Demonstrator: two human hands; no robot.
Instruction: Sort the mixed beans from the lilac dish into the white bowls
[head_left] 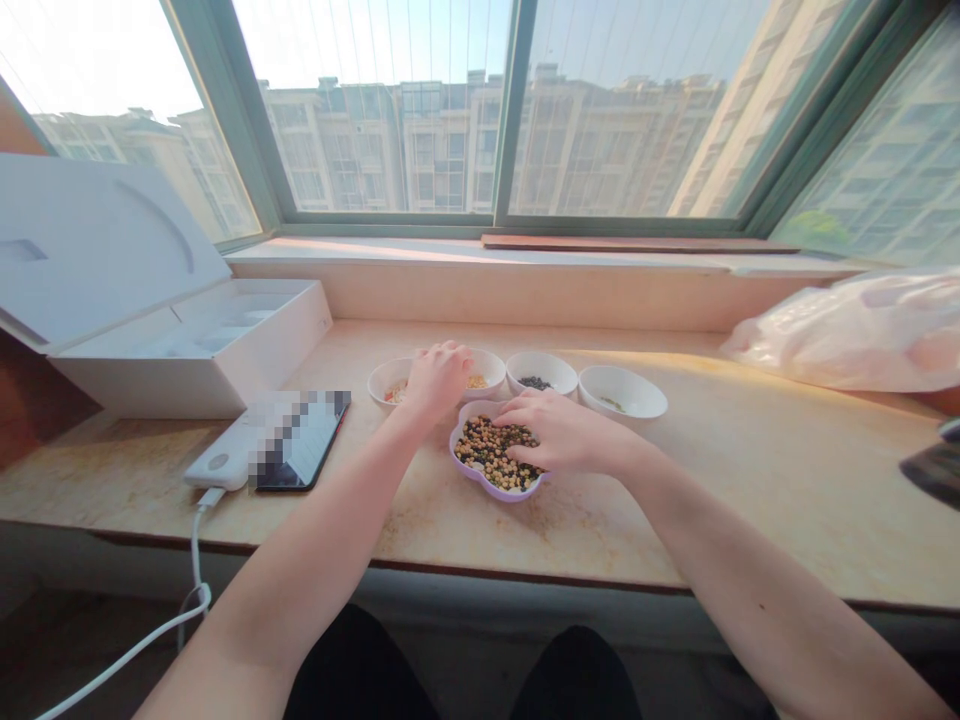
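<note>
A lilac flower-shaped dish [480,486] of mixed yellow and dark beans sits on the stone sill in front of me. My right hand [559,432] rests over its far right side, fingers curled down into the beans. My left hand [435,378] hovers closed above the gap between two small white bowls [384,378], fingertips pinched together; what they hold is hidden. The second white bowl [489,366] holds yellow beans, a third [541,372] dark beans, and a fourth [624,390] a few greenish bits.
An open white box [187,350] stands at the left. A phone [304,445] lies on a white power bank [225,455] with a cable [191,590] hanging off the sill edge. A plastic bag [855,335] lies at the right, a dark object [934,465] beside it. Windows behind.
</note>
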